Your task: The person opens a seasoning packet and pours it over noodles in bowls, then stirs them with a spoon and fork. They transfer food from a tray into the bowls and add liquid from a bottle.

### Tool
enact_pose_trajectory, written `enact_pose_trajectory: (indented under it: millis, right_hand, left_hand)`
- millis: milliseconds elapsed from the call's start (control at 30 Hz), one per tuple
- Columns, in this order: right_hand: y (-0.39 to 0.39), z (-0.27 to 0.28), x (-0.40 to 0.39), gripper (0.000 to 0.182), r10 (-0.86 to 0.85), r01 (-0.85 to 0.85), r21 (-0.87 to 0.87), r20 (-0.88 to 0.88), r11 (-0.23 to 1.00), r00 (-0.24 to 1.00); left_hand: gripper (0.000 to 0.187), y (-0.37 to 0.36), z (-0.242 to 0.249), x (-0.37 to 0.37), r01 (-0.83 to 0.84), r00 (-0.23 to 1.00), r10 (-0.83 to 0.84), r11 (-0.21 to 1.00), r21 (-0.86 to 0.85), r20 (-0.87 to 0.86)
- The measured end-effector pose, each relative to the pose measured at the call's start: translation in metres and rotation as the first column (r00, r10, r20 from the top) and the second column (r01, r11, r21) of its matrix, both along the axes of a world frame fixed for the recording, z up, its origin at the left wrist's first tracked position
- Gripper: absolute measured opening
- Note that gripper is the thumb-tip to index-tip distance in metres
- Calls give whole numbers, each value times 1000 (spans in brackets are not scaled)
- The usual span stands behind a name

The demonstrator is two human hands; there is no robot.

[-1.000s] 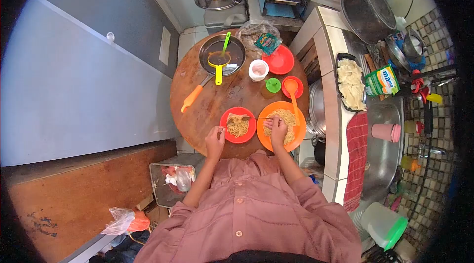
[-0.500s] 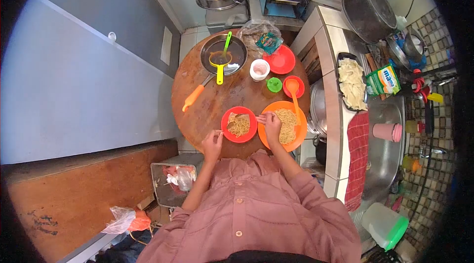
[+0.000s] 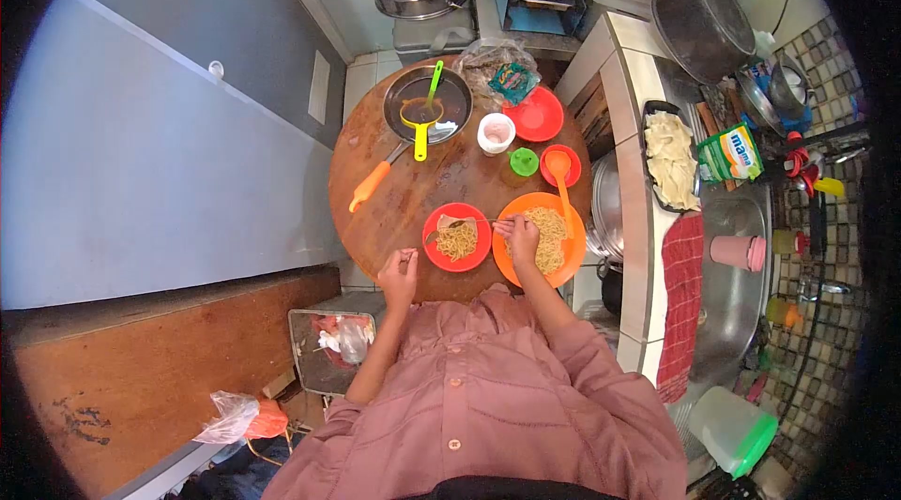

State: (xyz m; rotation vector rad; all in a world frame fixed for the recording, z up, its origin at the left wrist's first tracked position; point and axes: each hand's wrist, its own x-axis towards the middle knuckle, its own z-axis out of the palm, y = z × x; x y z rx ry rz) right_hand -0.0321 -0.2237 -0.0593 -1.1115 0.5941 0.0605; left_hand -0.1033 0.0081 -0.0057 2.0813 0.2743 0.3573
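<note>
My left hand (image 3: 399,275) is closed in a pinch at the lower left of a red plate (image 3: 483,253), on a thin metal utensil whose dark tip reaches the noodles. My right hand (image 3: 523,239) pinches a second thin metal utensil (image 3: 481,221), which points left over the red plate. Noodles (image 3: 456,241) lie in a heap on this plate, on a pale brown sheet. Under my right hand is an orange plate (image 3: 504,262) with a larger spread of noodles (image 3: 549,261). An orange ladle (image 3: 559,176) leans from a small red bowl (image 3: 574,159) onto that plate.
On the round wooden table (image 3: 361,176) stand a frying pan (image 3: 394,113) holding a yellow strainer (image 3: 420,142), a white cup (image 3: 496,132), a green-lidded jar (image 3: 524,161) and a red plate (image 3: 537,115). A tiled counter and sink (image 3: 727,294) flank the right side.
My right hand has shifted slightly, and its utensil now shows across the red plate's right rim. My left hand stays beside the plate, a little lower left.
</note>
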Motion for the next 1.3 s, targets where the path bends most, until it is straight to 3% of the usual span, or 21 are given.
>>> enact_pose_trajectory:
  millis: [67,400,467,567,700,767,867,1300]
  right_hand:
    - [-1,-4,1,23,-93,95,47,-35,994,995]
    - [-5,-1,-3,25,-56,56,10,-4,998,998]
    - [-5,-6,-5,29,-13,13,-8,-1,1000,1000]
    - [-1,0,-5,32,-53,54,47,-26,997,998]
    - [-3,-1,-5,32,-81,80,98,4,992,997]
    - [-7,4,-5,32,-54,55,-26,15,998,998]
    - [-9,2,-6,31,-11,8,-78,-40,997,999]
    - [1,-21,3,30,-77,78,16,-40,997,996]
  left_hand:
    - [12,-2,-2,0,16,1000,-15,999,38,-26]
    - [10,-10,-7,13,64,998,-65,994,92,2]
    - [11,-8,-14,14,119,990,-109,987,111,-90]
    - [11,-9,-14,14,141,988,-132,983,114,-79]
    - [11,-9,-7,14,126,991,-121,988,89,-57]
    - [11,-9,0,13,68,996,-66,996,53,-52]
    - [12,-5,-8,11,50,998,-49,998,34,-45]
    - [17,1,-19,2,23,998,-18,997,76,-65]
